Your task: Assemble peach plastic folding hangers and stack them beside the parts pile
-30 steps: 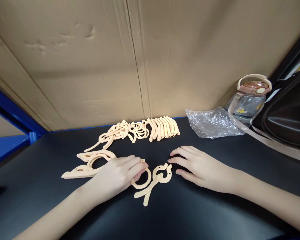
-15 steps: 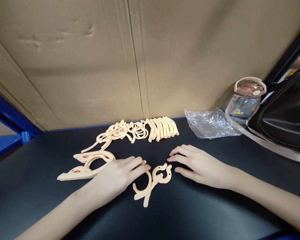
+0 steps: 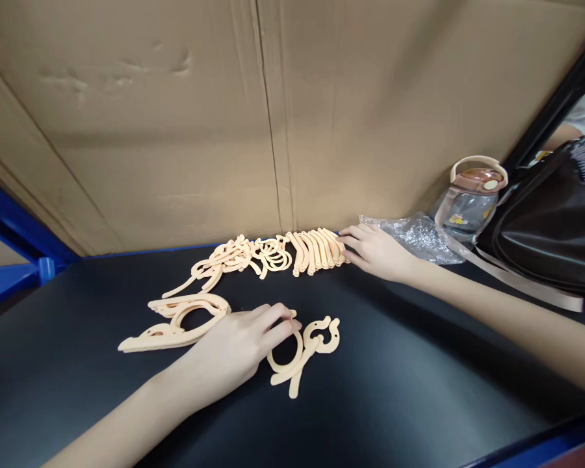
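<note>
My left hand (image 3: 248,335) rests on the table, its fingertips closed on the upper end of a beige plastic curved hanger piece (image 3: 286,376). Touching that piece is an open-ring hanger hook part (image 3: 322,344), whose straight stem crosses it. My right hand (image 3: 377,252) reaches to the back, fingers apart, at the right end of a row of bent beige hanger arms (image 3: 316,250). Its fingertips meet the last arms in the row; whether they grip one cannot be made out. Left of my left hand lie stacked folded hanger pieces (image 3: 168,339), partly hidden by it.
A loose pile of hanger parts (image 3: 234,253) lies at the back beside ring-shaped pieces (image 3: 275,255). Behind my right hand are a clear plastic bag (image 3: 419,231), a strapped water bottle (image 3: 470,208) and a dark bag (image 3: 546,221). Cardboard (image 3: 199,130) walls the back edge.
My right hand has moved away from the hook part, back to the right end of the row of arms. My left hand stays on the curved piece; the view has shifted slightly.
</note>
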Demonstrator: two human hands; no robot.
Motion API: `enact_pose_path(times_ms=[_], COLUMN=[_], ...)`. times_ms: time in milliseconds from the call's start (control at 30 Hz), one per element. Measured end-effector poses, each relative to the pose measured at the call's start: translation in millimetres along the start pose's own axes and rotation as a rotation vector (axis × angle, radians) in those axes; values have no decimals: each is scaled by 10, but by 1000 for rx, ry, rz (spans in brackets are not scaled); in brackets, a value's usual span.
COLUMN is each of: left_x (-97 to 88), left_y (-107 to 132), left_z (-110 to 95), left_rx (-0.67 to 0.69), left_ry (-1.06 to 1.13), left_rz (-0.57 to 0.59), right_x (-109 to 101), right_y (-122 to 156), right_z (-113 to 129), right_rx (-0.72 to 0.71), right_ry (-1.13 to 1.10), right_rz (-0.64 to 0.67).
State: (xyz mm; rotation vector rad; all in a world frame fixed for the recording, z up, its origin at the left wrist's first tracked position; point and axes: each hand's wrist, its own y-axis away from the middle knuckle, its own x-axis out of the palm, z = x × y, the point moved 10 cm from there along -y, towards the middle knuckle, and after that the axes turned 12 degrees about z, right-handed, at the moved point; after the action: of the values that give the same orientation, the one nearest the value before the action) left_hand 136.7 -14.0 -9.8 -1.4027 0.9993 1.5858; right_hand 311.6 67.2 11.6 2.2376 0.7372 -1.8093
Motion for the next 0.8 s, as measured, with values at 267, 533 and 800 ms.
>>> enact_pose_path(times_ms=[267,533,800], left_x=[-31,-52,-52], left_y=[-2,18,26], left_z=[-9,-10,10], left_rx=[17,25,16], left_ry=[-8,-23,-18], left_rz=[-29,-77,-70], right_x=[248,256,218], right_y=[-110,-121,-186], right_z=[-52,-186,-366], right_rx=[-16,94,270], right_ry=[13,28,21], right_rz=[62,112,182])
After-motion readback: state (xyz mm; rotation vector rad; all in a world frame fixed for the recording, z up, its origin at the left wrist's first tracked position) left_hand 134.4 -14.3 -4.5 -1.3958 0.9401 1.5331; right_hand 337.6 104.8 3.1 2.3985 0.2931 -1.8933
